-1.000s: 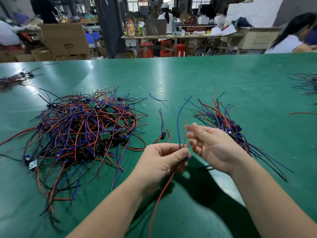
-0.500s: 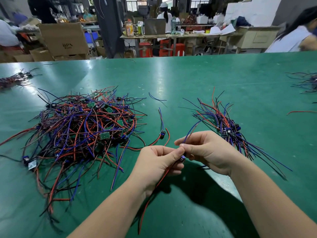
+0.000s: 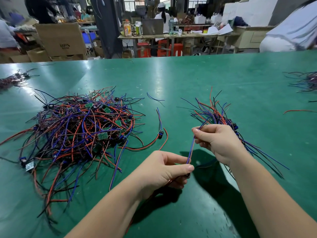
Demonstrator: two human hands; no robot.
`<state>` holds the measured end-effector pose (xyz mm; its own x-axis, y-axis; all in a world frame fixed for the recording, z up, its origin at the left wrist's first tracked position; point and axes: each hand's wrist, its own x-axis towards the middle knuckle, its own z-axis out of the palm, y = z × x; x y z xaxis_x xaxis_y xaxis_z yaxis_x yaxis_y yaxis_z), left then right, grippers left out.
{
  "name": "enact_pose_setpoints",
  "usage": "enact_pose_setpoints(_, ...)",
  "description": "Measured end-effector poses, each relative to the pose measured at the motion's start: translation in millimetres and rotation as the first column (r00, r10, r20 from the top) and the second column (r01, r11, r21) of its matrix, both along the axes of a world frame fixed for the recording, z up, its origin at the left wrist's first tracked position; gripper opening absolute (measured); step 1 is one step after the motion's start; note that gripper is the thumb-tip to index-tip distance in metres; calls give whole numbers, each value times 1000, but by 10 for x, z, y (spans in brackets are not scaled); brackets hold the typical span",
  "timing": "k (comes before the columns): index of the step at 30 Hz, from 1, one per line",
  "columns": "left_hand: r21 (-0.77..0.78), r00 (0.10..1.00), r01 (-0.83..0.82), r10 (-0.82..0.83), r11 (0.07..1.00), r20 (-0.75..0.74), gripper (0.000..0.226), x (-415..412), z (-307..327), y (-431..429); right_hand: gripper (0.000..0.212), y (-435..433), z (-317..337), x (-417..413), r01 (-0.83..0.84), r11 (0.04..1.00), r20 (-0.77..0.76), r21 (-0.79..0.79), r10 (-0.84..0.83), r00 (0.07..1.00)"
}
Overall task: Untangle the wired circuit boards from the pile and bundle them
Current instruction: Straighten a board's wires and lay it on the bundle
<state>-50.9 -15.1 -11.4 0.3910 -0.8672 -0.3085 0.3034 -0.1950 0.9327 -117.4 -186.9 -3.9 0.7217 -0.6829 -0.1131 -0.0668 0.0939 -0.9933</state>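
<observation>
The left hand (image 3: 164,170) and right hand (image 3: 217,141) each pinch the thin wires (image 3: 191,150), which look light, floppy and best held taut near both ends.

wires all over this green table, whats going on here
A person is sorting wired circuit boards. The left hand pinches one wired piece low down while the right hand pinches its blue and red leads higher up. A big tangled pile lies to the left; a smaller bundle lies beyond the right hand.
</observation>
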Motion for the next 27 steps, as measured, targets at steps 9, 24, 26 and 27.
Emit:
enact_pose_setpoints(9, 11, 999, 30, -30, 999, 46, 10, 26, 27, 2, 12, 46, 4, 59, 195, 979, 181, 59, -203, 962)
enact_pose_setpoints(24, -57, 979, 111, -99, 992, 179, 11, 29, 89, 85, 49, -39, 79, 42, 67, 940, 24, 335, -79, 997)
enact_pose_setpoints(26, -192, 996, -24, 39, 981, 74, 15, 69, 117, 79, 45, -14, 62, 24, -69, 938, 24, 339, 65, 998)
enact_pose_setpoints(27, -277, 993, -114, 109, 954, -36, 20, 85, 129, 70, 33, 20, 50, 10, -147, 942, 8, 302, 152, 988)
